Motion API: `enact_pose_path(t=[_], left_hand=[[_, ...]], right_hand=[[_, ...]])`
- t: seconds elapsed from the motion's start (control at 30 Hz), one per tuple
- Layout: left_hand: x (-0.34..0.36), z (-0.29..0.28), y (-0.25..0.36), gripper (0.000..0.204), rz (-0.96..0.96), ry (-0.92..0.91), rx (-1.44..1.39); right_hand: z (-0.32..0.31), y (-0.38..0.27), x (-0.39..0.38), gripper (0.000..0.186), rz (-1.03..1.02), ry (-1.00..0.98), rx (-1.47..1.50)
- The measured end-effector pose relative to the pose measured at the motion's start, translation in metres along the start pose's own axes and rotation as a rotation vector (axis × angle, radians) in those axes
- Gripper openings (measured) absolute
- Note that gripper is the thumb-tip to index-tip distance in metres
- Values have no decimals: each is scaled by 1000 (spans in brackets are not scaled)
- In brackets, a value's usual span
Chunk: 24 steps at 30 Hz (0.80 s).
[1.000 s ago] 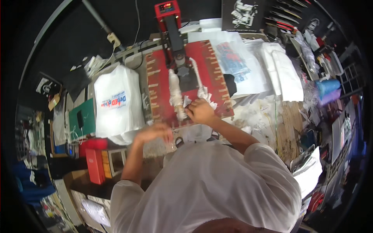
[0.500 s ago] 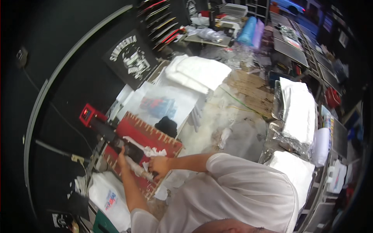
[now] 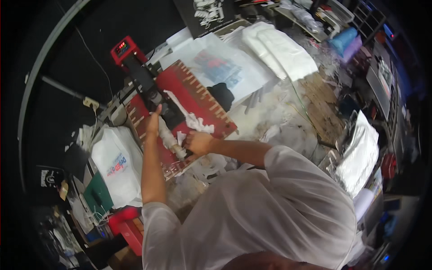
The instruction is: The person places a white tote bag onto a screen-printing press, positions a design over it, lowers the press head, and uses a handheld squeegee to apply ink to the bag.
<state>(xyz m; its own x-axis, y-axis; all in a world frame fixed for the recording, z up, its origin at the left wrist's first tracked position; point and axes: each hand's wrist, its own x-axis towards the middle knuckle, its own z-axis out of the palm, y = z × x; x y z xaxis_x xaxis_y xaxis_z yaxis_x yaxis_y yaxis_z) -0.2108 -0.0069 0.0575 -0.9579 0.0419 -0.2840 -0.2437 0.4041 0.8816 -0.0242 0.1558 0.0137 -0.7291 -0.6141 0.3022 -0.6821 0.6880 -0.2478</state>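
Left hand [image 3: 153,126], thumb raised, other fingers unclear; white-wrapped bar [image 3: 168,138], beside it, over red board [image 3: 181,84]; right hand [image 3: 200,143], fingers curled, pinch indeterminable; steady, even handling advisable

The lever press [image 3: 140,74] and printed white stack [image 3: 118,173] suggest a printing workshop.

The board [image 3: 180,81] at eleven o'clock is matt; the wrap [image 3: 166,137] at nine is rough and crumpled, perhaps cloth or paper. The roll [image 3: 343,41] at two resembles smooth plastic; the shirt [image 3: 270,207] at five is soft cloth.
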Motion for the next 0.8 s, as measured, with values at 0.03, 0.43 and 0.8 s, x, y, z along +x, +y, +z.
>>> enact_pose_path(t=[0.03,0.43,0.8], left_hand=[[0,2,-3,77,24,28,-1],[2,7,-11,81,-43,98,58],[-27,-17,40,75,244,113,432]], right_hand=[[3,0,0,57,34,-28,40],[-4,0,3,61,32,-61,6],[-81,-33,19,66,-2,30,-171]])
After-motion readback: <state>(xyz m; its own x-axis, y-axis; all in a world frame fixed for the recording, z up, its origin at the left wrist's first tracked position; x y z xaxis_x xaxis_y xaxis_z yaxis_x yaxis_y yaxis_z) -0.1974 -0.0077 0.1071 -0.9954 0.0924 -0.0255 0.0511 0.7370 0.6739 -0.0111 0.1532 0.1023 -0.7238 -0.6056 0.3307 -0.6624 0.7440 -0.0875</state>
